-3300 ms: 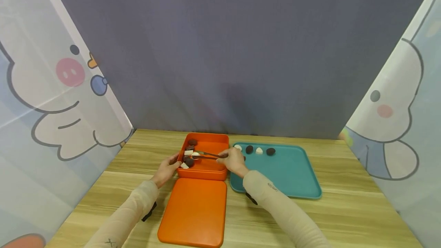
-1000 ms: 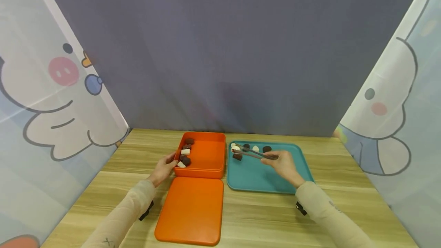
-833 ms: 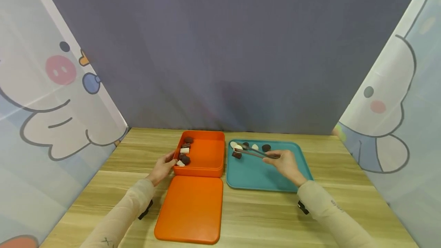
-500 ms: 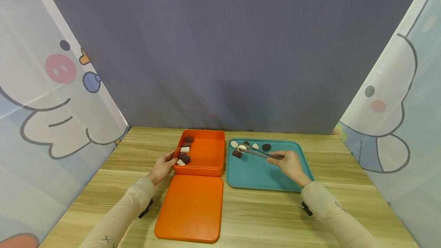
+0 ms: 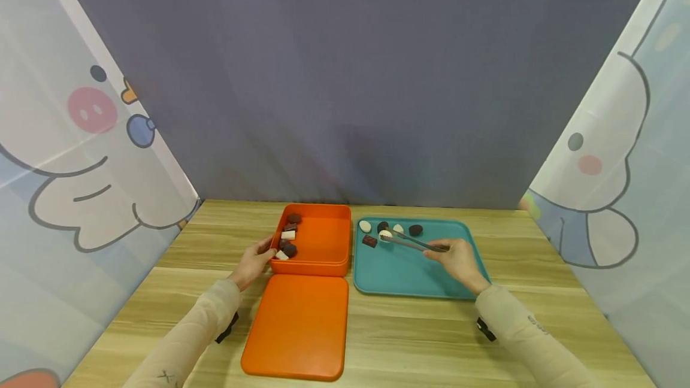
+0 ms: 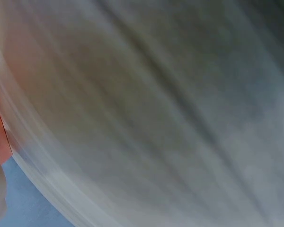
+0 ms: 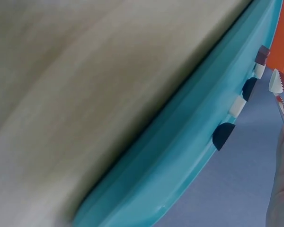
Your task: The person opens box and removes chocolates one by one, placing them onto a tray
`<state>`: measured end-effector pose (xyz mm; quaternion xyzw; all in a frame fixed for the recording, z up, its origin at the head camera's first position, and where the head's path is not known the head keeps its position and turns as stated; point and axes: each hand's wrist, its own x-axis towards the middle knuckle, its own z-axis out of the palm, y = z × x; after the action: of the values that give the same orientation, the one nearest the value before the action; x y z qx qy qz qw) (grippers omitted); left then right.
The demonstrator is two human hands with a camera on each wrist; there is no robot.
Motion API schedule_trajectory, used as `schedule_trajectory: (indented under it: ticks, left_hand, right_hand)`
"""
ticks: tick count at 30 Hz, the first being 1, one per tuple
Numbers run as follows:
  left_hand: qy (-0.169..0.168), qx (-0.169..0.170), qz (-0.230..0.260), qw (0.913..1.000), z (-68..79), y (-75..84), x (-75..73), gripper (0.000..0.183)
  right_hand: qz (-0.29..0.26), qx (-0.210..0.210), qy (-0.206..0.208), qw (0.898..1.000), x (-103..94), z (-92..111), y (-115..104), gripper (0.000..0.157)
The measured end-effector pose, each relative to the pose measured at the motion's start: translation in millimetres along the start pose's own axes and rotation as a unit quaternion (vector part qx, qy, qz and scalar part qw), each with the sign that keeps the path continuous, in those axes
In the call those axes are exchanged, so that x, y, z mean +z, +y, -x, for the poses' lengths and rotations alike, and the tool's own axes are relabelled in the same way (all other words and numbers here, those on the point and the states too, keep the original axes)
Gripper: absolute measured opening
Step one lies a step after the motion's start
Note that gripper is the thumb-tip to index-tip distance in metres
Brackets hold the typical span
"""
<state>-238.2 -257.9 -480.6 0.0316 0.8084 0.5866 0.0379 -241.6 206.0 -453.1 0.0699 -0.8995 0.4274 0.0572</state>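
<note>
- Grey cloth [image 5: 345, 76] is hanging behind a wood-grain worktop [image 5: 409, 340].
- On it, a teal tray [image 5: 415, 271] is bearing dark pieces [image 5: 415, 230] and pale pieces [image 5: 365, 226] towards its far side.
- Left of that, an orange box [image 5: 330, 237] is standing uncovered, with more pieces [image 5: 290, 250] lying along its left side; an orange lid [image 5: 296, 328] is lying just in front.
- The left hand [image 5: 252, 263] is gripping the box's left wall near the front corner, a good place for steadying something probably light and stiff.
- The right hand [image 5: 457, 260] is grasping dark tongs [image 5: 417, 241] by the handle end.
- Between the tips, a white piece [image 5: 385, 235] is sitting over the tray's left half; it is probably light and firm, its rounded sides perhaps slipping under a hard squeeze, so gripping across its middle is looking safest.
</note>
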Motion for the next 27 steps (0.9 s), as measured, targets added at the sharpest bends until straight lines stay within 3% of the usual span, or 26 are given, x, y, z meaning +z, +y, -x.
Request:
schedule_trajectory:
  ticks: [27]
  left_hand:
    - [-0.002,0.003,0.007,1.0000,1.1,2.1,1.5,0.052]
  right_hand:
    - [0.032,0.001,0.006,0.999,8.3,2.5,7.7,0.027]
